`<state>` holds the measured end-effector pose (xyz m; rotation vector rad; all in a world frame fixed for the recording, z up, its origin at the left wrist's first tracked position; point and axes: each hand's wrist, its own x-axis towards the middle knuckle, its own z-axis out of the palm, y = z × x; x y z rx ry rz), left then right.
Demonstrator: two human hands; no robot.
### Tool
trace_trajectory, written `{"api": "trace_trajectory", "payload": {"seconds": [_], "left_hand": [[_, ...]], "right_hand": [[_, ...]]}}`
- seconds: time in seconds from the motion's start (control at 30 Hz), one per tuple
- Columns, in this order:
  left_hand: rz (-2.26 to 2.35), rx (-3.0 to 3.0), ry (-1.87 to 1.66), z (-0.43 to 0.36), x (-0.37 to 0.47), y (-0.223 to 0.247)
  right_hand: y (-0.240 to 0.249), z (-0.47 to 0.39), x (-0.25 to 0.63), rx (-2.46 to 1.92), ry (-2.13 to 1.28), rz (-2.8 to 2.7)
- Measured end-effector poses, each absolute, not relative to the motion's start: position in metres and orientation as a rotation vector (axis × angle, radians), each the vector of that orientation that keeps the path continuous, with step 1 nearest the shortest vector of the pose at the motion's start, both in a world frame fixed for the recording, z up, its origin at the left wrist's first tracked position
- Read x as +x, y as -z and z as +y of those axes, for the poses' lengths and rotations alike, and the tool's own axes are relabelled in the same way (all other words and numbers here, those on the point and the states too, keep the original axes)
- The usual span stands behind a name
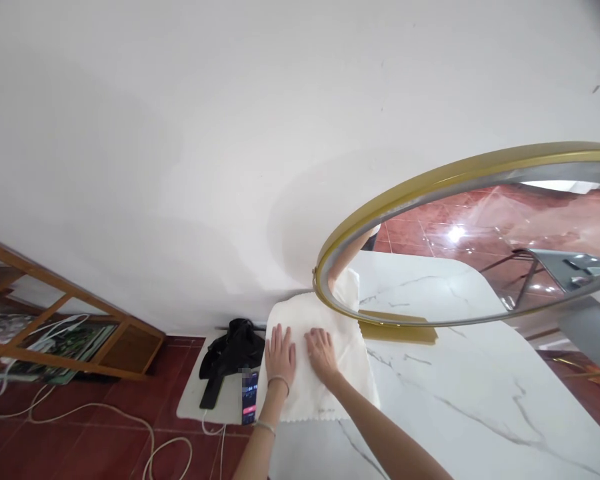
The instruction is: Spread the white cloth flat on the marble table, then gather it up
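A white cloth (pixel 325 393) with a scalloped edge lies spread on the marble-patterned table (pixel 460 413), close to the wall. Flat on the cloth's left part rests my left hand (pixel 280 357), its fingers stretched out and a bracelet round the wrist. To its right, my right hand (pixel 322 352) also lies on the cloth, palm down, with the fingers slightly bent and nothing visible in them. Just beyond the hands stands a gold-framed oval mirror (pixel 325 267) on a gold base (pixel 400 330); part of the cloth reaches up to its lower left rim.
Left of the table, a white surface (pixel 190 400) holds a black bag or cloth (pixel 237 347), a dark slim device (pixel 211 393) and a lit phone (pixel 249 397). White cables (pixel 150 433) trail over the red tiled floor. A wooden-framed cabinet (pixel 125 320) stands at the far left.
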<state>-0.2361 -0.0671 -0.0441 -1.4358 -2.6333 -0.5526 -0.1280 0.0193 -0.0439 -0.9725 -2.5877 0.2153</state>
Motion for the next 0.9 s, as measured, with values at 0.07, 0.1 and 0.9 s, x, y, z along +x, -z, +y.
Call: {"api": "trace_trajectory", "payload": {"seconds": [0.07,0.1,0.9], "left_hand": [[-2.622,-1.305,0.623,-0.105,-0.223,0.058],[-2.622,-1.246,0.658,-0.123,-0.218,0.066],[-2.347,-1.822,0.591,-0.078,-0.019,0.082]], "right_hand": [[0.041,-0.012,-0.125,-0.896,-0.243,-2.610],[0.039,-0.029,-0.121,-0.851,-0.252,-2.616],[0.092,-0.054,0.133,-0.906,0.501,-2.368]]}}
